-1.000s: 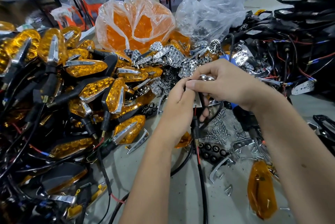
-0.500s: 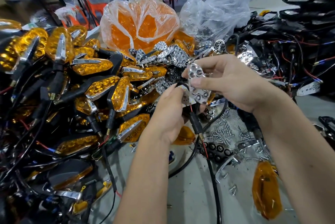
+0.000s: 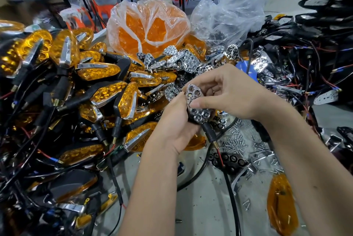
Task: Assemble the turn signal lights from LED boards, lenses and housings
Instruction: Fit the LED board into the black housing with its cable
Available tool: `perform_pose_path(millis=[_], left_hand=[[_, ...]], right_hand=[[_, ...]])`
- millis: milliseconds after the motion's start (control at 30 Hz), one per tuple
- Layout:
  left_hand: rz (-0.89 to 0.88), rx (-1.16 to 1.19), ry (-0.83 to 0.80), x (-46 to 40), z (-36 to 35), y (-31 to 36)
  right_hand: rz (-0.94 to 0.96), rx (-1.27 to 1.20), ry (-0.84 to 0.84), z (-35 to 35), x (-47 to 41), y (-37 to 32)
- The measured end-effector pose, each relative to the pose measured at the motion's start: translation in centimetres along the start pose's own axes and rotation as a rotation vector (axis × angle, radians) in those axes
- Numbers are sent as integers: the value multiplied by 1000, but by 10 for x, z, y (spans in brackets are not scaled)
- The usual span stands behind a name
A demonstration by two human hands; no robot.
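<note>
The left hand [image 3: 175, 127] grips a black plastic turn signal housing [image 3: 191, 116] from below, while the right hand [image 3: 229, 94] pinches the chrome honeycomb reflector insert [image 3: 197, 102] seated in it, thumb on its face. The housing's black stalk and cable [image 3: 229, 174] hang down to the grey bench [image 3: 200, 207]. A pile of finished amber-lensed signals [image 3: 91, 75] lies left, small silver screws [image 3: 240, 140] right, and a clear bag of orange lenses [image 3: 147, 27] behind.
</note>
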State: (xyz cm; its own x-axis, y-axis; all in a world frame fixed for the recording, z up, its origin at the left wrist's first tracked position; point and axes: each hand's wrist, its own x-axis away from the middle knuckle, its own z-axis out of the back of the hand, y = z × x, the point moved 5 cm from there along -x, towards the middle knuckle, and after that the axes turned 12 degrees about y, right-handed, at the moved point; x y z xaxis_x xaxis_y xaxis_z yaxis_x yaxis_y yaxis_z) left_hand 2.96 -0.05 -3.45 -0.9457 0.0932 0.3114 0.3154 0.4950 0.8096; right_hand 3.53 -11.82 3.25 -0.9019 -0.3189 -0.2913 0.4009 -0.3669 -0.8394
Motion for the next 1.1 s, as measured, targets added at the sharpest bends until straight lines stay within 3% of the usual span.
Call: perform_pose_path(millis=[300, 467, 567, 667, 833, 1100], left_hand=[[109, 222, -26, 6, -8, -2], [10, 279, 19, 5, -6, 2], [-71, 349, 69, 5, -5, 8], [-151, 398, 112, 4, -1, 12], [-209, 320, 27, 9, -3, 16], [-155, 445, -181, 16, -7, 15]], right_hand=[[-2, 31, 36, 4, 1, 1], [5, 82, 89, 3, 0, 0], [-73, 11, 159, 3, -1, 7], [-156, -8, 126, -3, 0, 14], [-176, -132, 8, -12, 3, 8], [-102, -226, -4, -11, 3, 11]])
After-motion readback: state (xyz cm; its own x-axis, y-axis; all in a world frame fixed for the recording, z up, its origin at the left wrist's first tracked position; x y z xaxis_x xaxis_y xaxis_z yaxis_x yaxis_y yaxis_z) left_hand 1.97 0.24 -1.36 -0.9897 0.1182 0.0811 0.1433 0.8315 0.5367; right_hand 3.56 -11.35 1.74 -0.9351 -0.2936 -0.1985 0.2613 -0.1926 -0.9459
